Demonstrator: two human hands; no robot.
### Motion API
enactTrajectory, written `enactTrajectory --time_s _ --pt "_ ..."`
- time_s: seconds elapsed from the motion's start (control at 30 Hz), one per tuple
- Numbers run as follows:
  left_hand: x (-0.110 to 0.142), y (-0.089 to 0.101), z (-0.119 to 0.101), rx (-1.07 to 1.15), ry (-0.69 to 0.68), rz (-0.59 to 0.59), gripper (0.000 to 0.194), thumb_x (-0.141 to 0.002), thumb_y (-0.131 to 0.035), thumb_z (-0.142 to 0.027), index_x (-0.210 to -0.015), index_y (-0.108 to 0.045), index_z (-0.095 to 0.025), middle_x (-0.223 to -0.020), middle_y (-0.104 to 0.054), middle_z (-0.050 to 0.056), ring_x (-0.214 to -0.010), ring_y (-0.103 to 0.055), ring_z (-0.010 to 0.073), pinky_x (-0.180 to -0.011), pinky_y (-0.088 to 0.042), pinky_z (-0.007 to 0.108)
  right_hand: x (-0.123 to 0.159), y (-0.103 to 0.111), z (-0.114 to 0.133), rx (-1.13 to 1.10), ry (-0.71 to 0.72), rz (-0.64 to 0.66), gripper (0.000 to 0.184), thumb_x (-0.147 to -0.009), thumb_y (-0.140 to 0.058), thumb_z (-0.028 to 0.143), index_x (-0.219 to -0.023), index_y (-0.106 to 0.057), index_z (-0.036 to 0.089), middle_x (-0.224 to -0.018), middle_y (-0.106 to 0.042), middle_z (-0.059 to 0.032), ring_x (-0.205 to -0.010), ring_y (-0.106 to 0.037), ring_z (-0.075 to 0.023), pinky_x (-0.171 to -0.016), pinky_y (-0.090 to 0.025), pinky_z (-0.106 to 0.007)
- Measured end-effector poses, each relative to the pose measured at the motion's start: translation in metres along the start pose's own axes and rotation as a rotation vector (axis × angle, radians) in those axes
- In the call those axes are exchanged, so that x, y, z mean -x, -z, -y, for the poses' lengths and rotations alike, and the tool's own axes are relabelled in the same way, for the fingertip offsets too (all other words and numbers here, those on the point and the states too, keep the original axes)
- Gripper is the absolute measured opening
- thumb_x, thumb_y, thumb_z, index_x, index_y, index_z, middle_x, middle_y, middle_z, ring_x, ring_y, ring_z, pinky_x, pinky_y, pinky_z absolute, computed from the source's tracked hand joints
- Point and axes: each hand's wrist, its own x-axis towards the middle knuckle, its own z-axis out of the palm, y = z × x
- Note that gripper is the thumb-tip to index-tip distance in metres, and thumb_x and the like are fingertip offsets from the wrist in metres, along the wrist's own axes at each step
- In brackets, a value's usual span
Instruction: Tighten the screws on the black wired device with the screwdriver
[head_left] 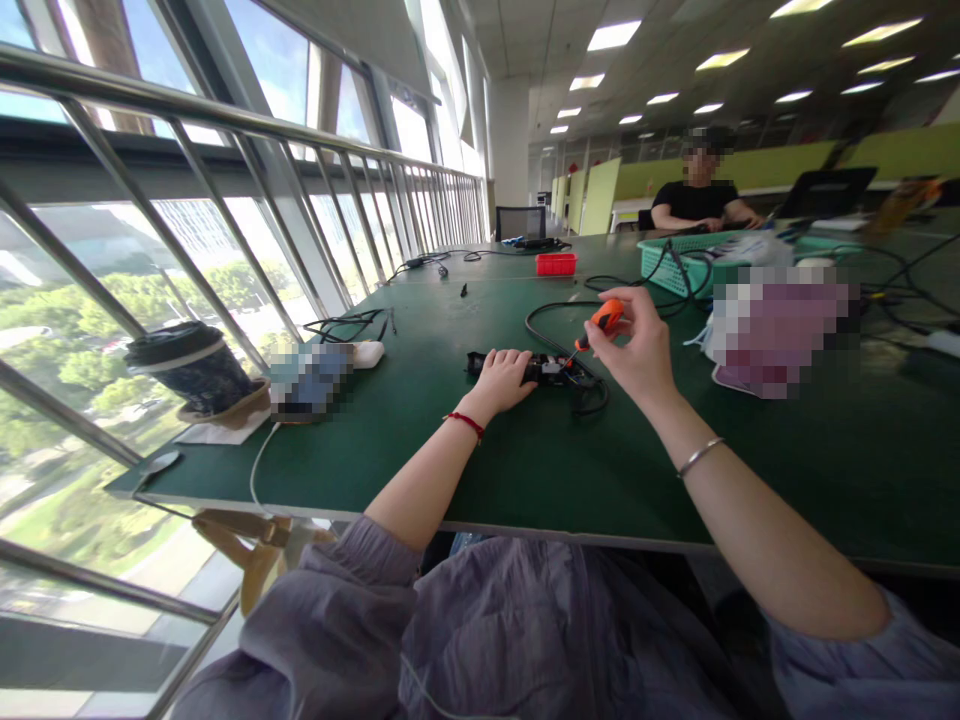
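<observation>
My left hand lies over a black cylindrical device on the green table, its fingers wrapped over the body and holding it down. The device's right end is open, with small parts and wires showing, and a black cable runs from it. In my right hand is a screwdriver with an orange and black handle, pinched by thumb and fingers. Its thin shaft slants down and left to the device's opened end. Whether the tip sits on a screw is too small to tell.
A green basket with cables and bags stands at the back right, near a pinkish pouch. Further back is a red tray. A lidded cup and a phone are at left. Another person sits across the table.
</observation>
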Motion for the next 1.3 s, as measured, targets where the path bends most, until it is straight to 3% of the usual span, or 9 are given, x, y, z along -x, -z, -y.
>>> enactTrajectory --time_s 0.2,0.43,0.7,0.87,0.97,1.17,1.3 --pt "0.0003 0.0008 -0.0014 -0.003 0.005 0.006 0.052 -0.090 -0.050 -0.035 -0.136 -0.038 -0.014 -0.138 -0.046 0.014 -0.129 -0.040 0.0279 -0.113 -0.021 0.044 0.0002 0.0028 0.0028 0.099 -0.072 0.038 0.017 -0.076 -0.059 0.038 -0.074 -0.060 0.021 -0.058 -0.054 0.0013 -0.049 -0.054 -0.0146 -0.050 -0.041 -0.026" --pt "0.0011 0.0027 -0.0022 -0.009 0.006 0.020 0.053 -0.089 -0.047 -0.032 -0.137 -0.037 -0.013 -0.138 -0.046 0.014 -0.128 -0.040 0.0281 -0.113 -0.022 0.044 -0.0004 0.0005 -0.0001 -0.009 0.026 0.005 0.032 -0.073 -0.063 0.035 -0.101 -0.055 0.022 -0.079 -0.062 -0.0007 -0.057 -0.061 -0.0158 -0.054 -0.047 -0.028" --pt "0.0009 0.0030 -0.0024 -0.006 0.010 0.014 0.051 -0.087 -0.043 -0.023 -0.137 -0.038 -0.012 -0.137 -0.047 0.013 -0.129 -0.040 0.0271 -0.114 -0.022 0.043 -0.0001 0.0028 0.0028 0.116 -0.072 0.019 0.019 -0.076 -0.061 0.040 -0.077 -0.060 0.021 -0.056 -0.052 0.0022 -0.050 -0.055 -0.0152 -0.050 -0.041 -0.026" --pt "0.0007 0.0024 -0.0018 -0.005 0.004 0.014 0.052 -0.087 -0.044 -0.023 -0.137 -0.038 -0.012 -0.137 -0.047 0.014 -0.129 -0.040 0.0272 -0.113 -0.022 0.044 0.0000 0.0010 0.0018 0.012 -0.014 -0.001 0.033 -0.072 -0.064 0.036 -0.101 -0.056 0.021 -0.080 -0.061 -0.0013 -0.056 -0.060 -0.0157 -0.053 -0.047 -0.029" --pt "0.0008 0.0021 -0.0019 -0.005 0.005 0.011 0.053 -0.086 -0.045 -0.024 -0.137 -0.038 -0.012 -0.137 -0.047 0.014 -0.128 -0.040 0.0275 -0.113 -0.022 0.044 0.0001 -0.0001 0.0007 -0.018 -0.005 0.010 0.036 -0.074 -0.063 0.037 -0.105 -0.053 0.022 -0.086 -0.062 -0.0021 -0.055 -0.061 -0.0147 -0.054 -0.049 -0.029" --pt "0.0013 0.0014 -0.0035 -0.011 0.016 0.012 0.053 -0.086 -0.045 -0.026 -0.137 -0.038 -0.013 -0.137 -0.047 0.014 -0.129 -0.040 0.0279 -0.114 -0.022 0.045 -0.0018 0.0038 0.0029 0.141 -0.122 -0.048 0.023 -0.073 -0.063 0.041 -0.085 -0.060 0.022 -0.060 -0.053 0.0018 -0.051 -0.055 -0.0170 -0.048 -0.041 -0.028" --pt "0.0015 0.0009 -0.0048 -0.020 0.024 0.004 0.054 -0.087 -0.046 -0.027 -0.138 -0.037 -0.012 -0.137 -0.046 0.014 -0.129 -0.039 0.0279 -0.114 -0.020 0.044 -0.0034 0.0060 0.0035 0.151 -0.137 -0.073 0.020 -0.078 -0.059 0.041 -0.080 -0.060 0.021 -0.060 -0.055 0.0001 -0.053 -0.055 -0.0167 -0.050 -0.040 -0.027"
